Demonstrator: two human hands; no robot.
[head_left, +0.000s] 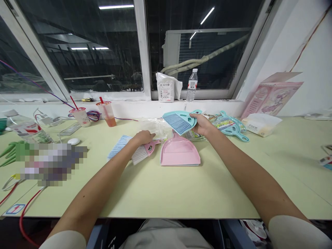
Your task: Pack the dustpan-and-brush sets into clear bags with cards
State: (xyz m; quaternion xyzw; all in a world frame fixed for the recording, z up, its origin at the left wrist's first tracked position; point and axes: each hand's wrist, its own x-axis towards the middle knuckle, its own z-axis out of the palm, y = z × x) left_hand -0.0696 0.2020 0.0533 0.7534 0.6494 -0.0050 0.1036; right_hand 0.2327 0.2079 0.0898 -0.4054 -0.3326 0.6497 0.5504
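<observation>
In the head view my right hand (201, 124) is closed around the handle end of a teal hand brush (178, 121) with blue bristles, held tilted above the table. My left hand (143, 137) hovers just over a pink hand brush (150, 148) with white bristles, fingers pointing right and loosely apart. A blue-bristled brush (119, 145) lies beside it, partly under my left arm. Between my hands sits a pink dustpan (180, 152) with a bluish edge showing beneath it. Clear plastic wrapping (151, 126) lies behind my left hand.
Packaged teal brush-and-dustpan pieces (229, 126) lie right of my right hand. Farther right stand a tissue pack (260, 124) and a pink box (272, 95). Drink cups (106, 114), a mouse (74, 141) and cables are on the left. A water bottle (192, 86) stands on the sill.
</observation>
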